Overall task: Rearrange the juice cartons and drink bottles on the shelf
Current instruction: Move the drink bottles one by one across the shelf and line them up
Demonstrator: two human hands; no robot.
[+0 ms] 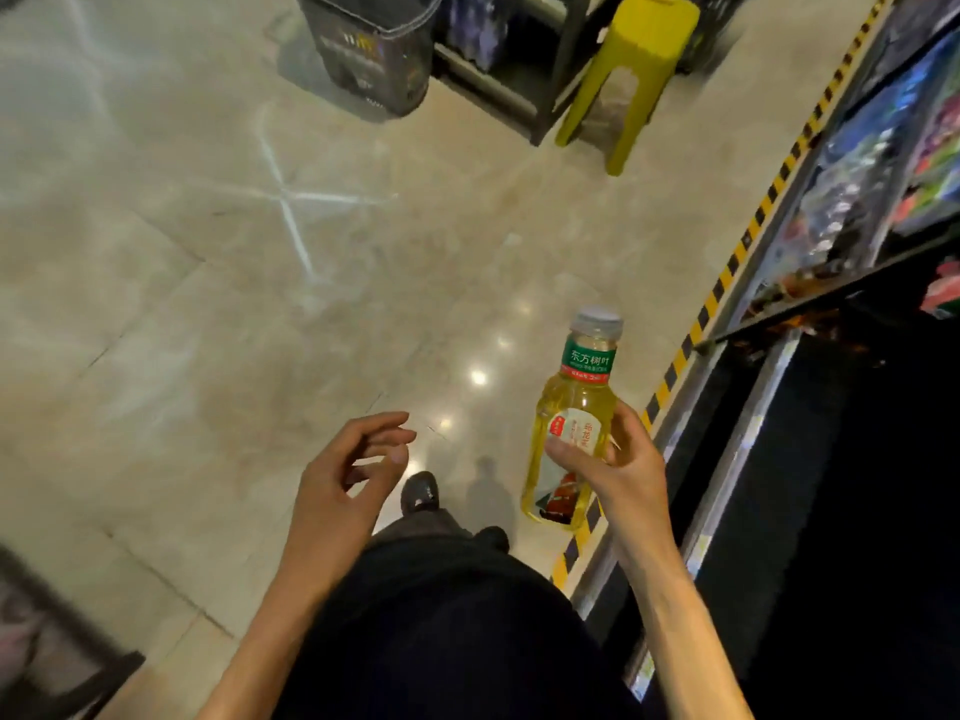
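A clear bottle of yellow tea [571, 407] with a grey cap and a green and white label is in the air over the floor, right of centre. My right hand [618, 475] grips it around the middle, thumb across the label, cap pointing up and away. My left hand [343, 485] hovers to the left of it, fingers loosely curled, holding nothing. The shelf [852, 210] with blurred colourful drinks runs along the right edge.
A yellow and black hazard strip [727, 272] marks the shelf's base. A yellow plastic stool [623, 75] and a dark basket [363, 49] stand at the far end of the tiled floor. A low dark rack [509, 44] sits between them. My feet show below the hands.
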